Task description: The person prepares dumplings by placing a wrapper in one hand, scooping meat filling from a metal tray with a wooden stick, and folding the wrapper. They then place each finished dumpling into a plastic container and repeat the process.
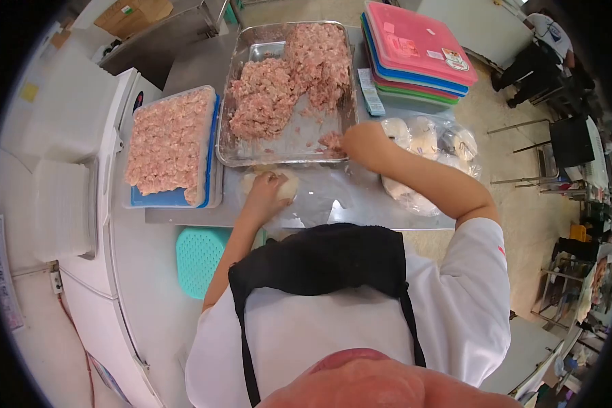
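Note:
At the front right corner of a metal tray (289,162) is my right hand (362,141), its fingers curled against a small lump of ground meat (331,141). Two large mounds of ground meat (265,98) fill the tray's left and back parts. My left hand (268,194) is bent round a pale, flat, round piece (287,187) on clear plastic in front of the tray. Beside my right forearm lies a clear plastic bag (466,144) of pale round pieces.
At the left, a meat-filled container (213,153) stands on the metal table (190,216). Stacked coloured lids (415,44) rise at the back right, near a small packet (370,92). A turquoise basket (200,262) is below the table edge. Another person (547,47) is at the far right.

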{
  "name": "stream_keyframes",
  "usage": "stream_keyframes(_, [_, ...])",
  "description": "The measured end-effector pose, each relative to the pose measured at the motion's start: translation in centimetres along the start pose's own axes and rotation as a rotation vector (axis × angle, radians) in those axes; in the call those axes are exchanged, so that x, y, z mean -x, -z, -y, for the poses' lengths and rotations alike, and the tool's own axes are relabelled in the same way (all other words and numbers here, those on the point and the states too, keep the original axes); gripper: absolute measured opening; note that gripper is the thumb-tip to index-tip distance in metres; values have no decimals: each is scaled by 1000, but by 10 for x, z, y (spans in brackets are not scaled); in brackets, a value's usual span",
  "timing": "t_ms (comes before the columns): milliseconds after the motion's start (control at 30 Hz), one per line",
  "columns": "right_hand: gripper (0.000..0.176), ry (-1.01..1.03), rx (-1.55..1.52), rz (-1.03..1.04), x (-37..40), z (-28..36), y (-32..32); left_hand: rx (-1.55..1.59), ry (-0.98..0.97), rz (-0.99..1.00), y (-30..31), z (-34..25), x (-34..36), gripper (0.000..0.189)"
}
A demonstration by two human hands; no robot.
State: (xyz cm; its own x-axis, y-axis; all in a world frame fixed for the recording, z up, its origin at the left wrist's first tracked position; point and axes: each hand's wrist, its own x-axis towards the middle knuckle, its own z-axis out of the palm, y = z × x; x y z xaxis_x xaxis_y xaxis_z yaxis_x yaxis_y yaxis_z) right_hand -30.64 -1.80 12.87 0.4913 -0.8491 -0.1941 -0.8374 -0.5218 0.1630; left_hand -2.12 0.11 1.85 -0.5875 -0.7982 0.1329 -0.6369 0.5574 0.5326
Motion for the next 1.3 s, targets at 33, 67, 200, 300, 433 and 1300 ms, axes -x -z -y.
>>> stream_keyframes(33, [13, 19, -52, -57, 7, 4, 0, -18, 13, -14, -2, 0, 0, 32])
stream_keyframes(67, [12, 38, -102, -116, 12, 6, -1, -38, 25, -31, -3, 1, 0, 33])
stream_keyframes(200, [14, 49, -202, -99, 7, 19, -20, 39, 79, 25, 2, 4, -2, 26])
stream_keyframes(300, [13, 124, -116, -254, -4, -14, -26, 26, 60, -19, 15, 4, -3, 21])
stream_keyframes(433, [12, -55, -92, -236, -22, -53, -4, 137, 99, 6, 34, 13, 1, 26])
stream_keyframes(1300, [13, -169, -191, -187, -33, 68, -15, 1274, 357, -497, 139, 65, 1, 31])
